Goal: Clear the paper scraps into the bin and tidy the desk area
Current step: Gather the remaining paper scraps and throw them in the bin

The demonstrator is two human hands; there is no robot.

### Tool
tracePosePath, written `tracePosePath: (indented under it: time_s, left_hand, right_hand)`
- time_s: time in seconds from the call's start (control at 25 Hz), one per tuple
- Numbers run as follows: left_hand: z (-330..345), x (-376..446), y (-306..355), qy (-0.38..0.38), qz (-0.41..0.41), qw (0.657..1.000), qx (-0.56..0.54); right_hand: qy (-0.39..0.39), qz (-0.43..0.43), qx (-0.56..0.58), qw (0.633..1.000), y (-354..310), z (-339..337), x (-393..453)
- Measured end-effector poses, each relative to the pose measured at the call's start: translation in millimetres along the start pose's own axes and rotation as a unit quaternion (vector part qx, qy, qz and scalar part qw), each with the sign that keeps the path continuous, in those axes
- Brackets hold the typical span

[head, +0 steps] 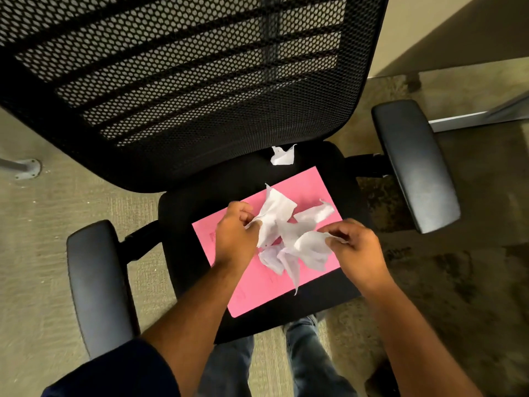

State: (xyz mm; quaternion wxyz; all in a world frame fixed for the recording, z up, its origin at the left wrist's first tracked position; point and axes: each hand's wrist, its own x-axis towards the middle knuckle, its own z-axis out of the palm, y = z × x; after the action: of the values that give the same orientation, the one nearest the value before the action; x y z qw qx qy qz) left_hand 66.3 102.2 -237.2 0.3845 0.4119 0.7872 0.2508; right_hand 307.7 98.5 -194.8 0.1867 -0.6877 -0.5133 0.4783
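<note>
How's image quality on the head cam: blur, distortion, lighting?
Head view: wide-angle bowing curves the chair back; hands, left and right, slightly motion-soft; white scraps on the pink sheet bright, near blown out; carpet at right dim and blotchy.

A sheet of paper [252, 293] lies on the office chair seat [183, 213], between the two armrests. Torn paper scraps [289, 239] are above it, and one scrap [282, 156] lies behind, near the backrest [183, 81].
</note>
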Motion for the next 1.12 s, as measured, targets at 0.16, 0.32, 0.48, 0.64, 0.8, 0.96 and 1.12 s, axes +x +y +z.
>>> tracePosePath:
  time_s: [0.16, 0.32, 0.48, 0.64, 0.8, 0.96, 1.12]
  left_hand:
    - [-15, -5, -13, -0.011, -0.018, 0.998, -0.056]
    - [-31, -10, -19, 0.026, -0.035, 0.996, -0.079]
    - [-43, -7, -17, 0.045, -0.04, 0.995, -0.083]
    - [-51, -1, -15, 0.069, -0.032, 0.993, -0.092]
    - [-51, 2, -15, 0.079, -0.018, 0.993, -0.081]
    - [-51, 2, -17, 0.047, -0.014, 0.997, -0.054]
    - [-39, 1, -15, -0.022, -0.023, 0.999, -0.028]
  right_hand:
    - [-0.006, -0.047, -0.038, 0.998, -12, -2, 2]
    - [0.057, -0.025, 0.002, 0.998, -6, -6, -5]
    - [-0.021, -0.033, 0.062, 0.997, 0, 4, -14]
    - [-0.089, -0.127, -0.074, 0.985, -7, 51, -25]
    - [-0.136, -0.156, -0.262, 0.943, -8, 91, -16]
    - [-0.133, -0.124, -0.287, 0.941, 0, 103, -5]
    - [-0.112, -0.116, -0.227, 0.96, 11, 96, -7]
